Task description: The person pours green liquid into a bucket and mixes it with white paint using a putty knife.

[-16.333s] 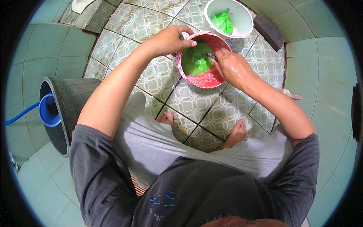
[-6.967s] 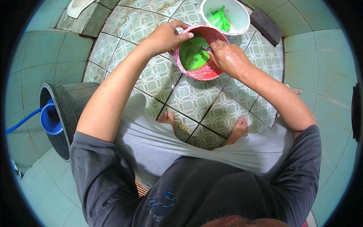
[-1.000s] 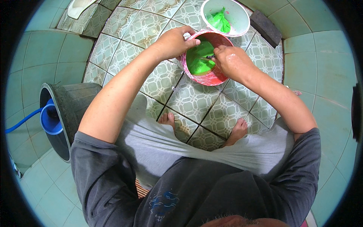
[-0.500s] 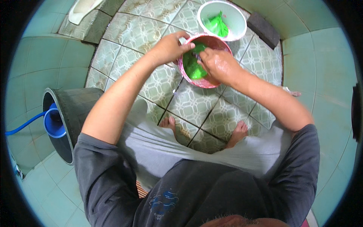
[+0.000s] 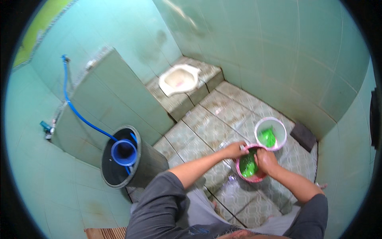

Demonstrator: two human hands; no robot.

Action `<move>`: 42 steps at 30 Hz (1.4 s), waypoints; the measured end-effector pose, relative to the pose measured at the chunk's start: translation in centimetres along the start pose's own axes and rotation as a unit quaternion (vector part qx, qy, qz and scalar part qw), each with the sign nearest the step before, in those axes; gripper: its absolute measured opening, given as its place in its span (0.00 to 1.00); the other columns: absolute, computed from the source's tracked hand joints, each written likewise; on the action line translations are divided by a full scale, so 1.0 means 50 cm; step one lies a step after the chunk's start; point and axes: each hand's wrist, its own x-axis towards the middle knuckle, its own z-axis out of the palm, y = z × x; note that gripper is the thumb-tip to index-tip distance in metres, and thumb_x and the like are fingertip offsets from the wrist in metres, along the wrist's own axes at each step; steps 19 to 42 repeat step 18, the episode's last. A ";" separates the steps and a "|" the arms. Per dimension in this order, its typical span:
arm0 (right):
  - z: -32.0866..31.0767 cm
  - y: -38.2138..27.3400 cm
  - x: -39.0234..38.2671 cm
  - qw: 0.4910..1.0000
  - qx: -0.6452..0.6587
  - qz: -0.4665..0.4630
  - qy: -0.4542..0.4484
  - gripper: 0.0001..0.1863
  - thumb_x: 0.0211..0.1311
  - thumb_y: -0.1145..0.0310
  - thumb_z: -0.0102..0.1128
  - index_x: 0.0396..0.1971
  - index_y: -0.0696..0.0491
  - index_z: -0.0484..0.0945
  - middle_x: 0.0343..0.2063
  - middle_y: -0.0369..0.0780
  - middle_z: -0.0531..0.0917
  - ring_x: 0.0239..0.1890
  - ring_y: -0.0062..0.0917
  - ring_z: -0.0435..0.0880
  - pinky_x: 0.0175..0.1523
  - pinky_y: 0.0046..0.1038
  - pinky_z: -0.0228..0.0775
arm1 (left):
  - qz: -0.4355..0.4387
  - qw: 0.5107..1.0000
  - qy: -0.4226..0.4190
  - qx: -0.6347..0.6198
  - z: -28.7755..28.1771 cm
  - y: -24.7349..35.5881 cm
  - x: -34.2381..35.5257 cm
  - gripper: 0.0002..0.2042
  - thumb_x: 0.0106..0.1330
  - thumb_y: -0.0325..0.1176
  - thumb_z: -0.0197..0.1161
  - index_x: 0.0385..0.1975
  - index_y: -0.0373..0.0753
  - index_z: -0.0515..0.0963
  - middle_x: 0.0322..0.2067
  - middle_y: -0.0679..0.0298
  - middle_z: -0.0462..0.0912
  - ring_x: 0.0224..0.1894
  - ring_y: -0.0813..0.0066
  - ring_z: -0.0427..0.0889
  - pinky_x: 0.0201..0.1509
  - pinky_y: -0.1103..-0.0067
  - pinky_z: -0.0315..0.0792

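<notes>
A pink bucket (image 5: 253, 179) stands on the tiled floor in front of me, with a wet, bright green cloth-like thing (image 5: 249, 168) inside it. My left hand (image 5: 234, 150) is closed on the bucket's rim at its left side. Reaching in over the right side, my right hand (image 5: 266, 161) has its fingers curled down into the bucket. What those fingers hold is hidden. Just beyond, almost touching the pink one, sits a white bucket (image 5: 281, 137) holding another crumpled green piece (image 5: 267, 138).
At my left stands a large dark bin (image 5: 153, 161) with a blue dipper (image 5: 124, 153) and a blue hose (image 5: 81, 115) in it. A low partition (image 5: 115, 93) rises behind. A squat toilet (image 5: 179, 79) sits on a raised step. A dark block (image 5: 303, 136) lies by the right wall.
My view has swung up and left, so the toilet, partition and hose now show and the buckets appear lower right. Both hands stay at the pink bucket.
</notes>
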 end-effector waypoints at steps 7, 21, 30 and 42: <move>0.000 -0.053 0.009 0.994 0.099 -0.045 -0.034 0.16 0.65 0.57 0.60 0.32 0.57 0.80 0.31 0.49 0.84 0.32 0.45 0.86 0.38 0.46 0.78 | -0.061 0.992 -0.029 -0.107 0.003 0.000 -0.004 0.22 0.70 0.46 0.66 0.56 0.40 0.71 0.30 0.55 0.81 0.28 0.66 0.86 0.26 0.66 0.86; -0.018 -0.004 -0.005 0.981 -0.021 0.035 -0.191 0.24 0.60 0.46 0.60 0.39 0.52 0.87 0.36 0.49 0.88 0.41 0.39 0.89 0.49 0.40 0.80 | -0.062 0.992 -0.045 -0.097 -0.001 0.010 -0.019 0.23 0.70 0.49 0.65 0.58 0.43 0.71 0.30 0.56 0.80 0.31 0.66 0.85 0.25 0.67 0.84; -0.018 -0.004 -0.005 0.981 -0.021 0.035 -0.191 0.24 0.60 0.46 0.60 0.39 0.52 0.87 0.36 0.49 0.88 0.41 0.39 0.89 0.49 0.40 0.80 | -0.062 0.992 -0.045 -0.097 -0.001 0.010 -0.019 0.23 0.70 0.49 0.65 0.58 0.43 0.71 0.30 0.56 0.80 0.31 0.66 0.85 0.25 0.67 0.84; -0.018 -0.004 -0.005 0.981 -0.021 0.035 -0.191 0.24 0.60 0.46 0.60 0.39 0.52 0.87 0.36 0.49 0.88 0.41 0.39 0.89 0.49 0.40 0.80 | -0.062 0.992 -0.045 -0.097 -0.001 0.010 -0.019 0.23 0.70 0.49 0.65 0.58 0.43 0.71 0.30 0.56 0.80 0.31 0.66 0.85 0.25 0.67 0.84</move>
